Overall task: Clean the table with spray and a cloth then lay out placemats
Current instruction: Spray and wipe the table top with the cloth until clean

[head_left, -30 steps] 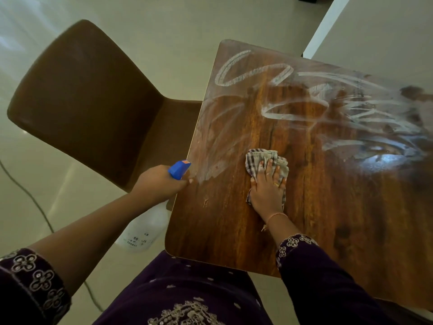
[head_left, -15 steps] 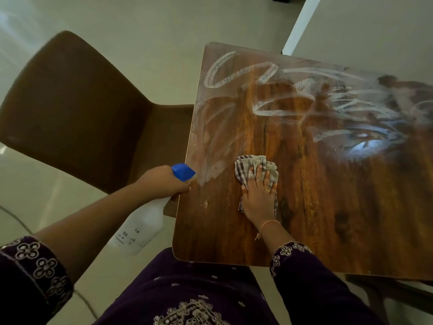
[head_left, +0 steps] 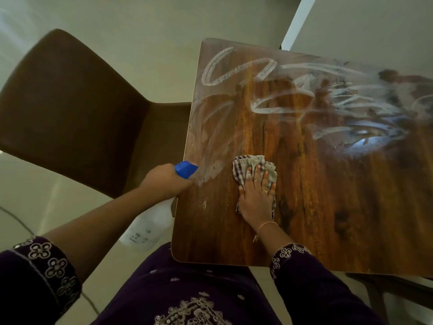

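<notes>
Right grip (head_left: 256, 200), fingers straight, is pressed on the cloth (head_left: 243, 167) beneath; spray bottle (head_left: 150, 228) is clutched by left grip (head_left: 164, 181), tabletop (head_left: 328, 207) alongside.

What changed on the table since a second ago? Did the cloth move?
The right hand, fingers flat on the cloth, slid it slightly left, toward the spray bottle. Nothing was picked up or let go. The left hand still grips the bottle at the table edge, and the white streaks look the same.
</notes>
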`<state>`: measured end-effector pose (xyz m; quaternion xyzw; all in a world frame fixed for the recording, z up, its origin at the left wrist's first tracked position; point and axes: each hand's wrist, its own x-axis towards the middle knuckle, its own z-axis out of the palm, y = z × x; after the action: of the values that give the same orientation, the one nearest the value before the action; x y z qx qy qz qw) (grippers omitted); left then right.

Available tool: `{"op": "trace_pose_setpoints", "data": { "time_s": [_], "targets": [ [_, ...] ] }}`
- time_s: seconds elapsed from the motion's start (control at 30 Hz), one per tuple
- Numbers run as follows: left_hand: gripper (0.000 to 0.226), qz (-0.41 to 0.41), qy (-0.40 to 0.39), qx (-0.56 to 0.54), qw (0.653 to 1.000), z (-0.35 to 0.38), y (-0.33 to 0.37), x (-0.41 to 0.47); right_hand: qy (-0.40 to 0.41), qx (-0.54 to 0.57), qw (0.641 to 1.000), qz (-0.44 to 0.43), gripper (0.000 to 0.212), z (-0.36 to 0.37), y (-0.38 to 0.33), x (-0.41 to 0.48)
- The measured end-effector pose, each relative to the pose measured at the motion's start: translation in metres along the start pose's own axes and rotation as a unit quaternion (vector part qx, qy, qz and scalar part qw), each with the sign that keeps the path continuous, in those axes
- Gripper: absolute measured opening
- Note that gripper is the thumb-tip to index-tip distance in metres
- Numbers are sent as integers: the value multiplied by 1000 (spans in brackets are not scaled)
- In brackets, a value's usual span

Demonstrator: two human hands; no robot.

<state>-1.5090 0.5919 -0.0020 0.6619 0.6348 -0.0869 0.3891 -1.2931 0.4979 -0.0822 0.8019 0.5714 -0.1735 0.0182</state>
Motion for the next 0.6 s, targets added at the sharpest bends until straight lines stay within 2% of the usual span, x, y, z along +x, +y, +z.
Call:
{"op": "trace_pose_setpoints", "data": {
  "time_s": [0.07,0.2,0.23,0.33,0.4,0.53,0.6],
  "targets": [
    [29,-13,14,7,1000,0,-1,1,1,-1,1000,1,56,1,-1,1],
    [27,-8,-68,-15,998,-1,-7,-1,2,0,1000,-5,56,0,-3,4],
    [25,-6,-61,-20,998,0,-8,-1,0,-1,1000,-10,57,-1,-3,4],
    [22,-8,25,-17,999,2,-8,-1,-12,-3,999,-29,56,-3,-2,3],
    [21,-8,39,-28,999,3,-7,-1,-19,-6,999,-45,56,-4,-1,3],
    [20,30,-32,-67,997,1,-5,-3,-25,-10,998,-63,56,-6,-1,3],
    [20,32,-36,-74,996,2,-4,-4,-26,-6,997,-66,57,-6,-1,4]
  ]
}}
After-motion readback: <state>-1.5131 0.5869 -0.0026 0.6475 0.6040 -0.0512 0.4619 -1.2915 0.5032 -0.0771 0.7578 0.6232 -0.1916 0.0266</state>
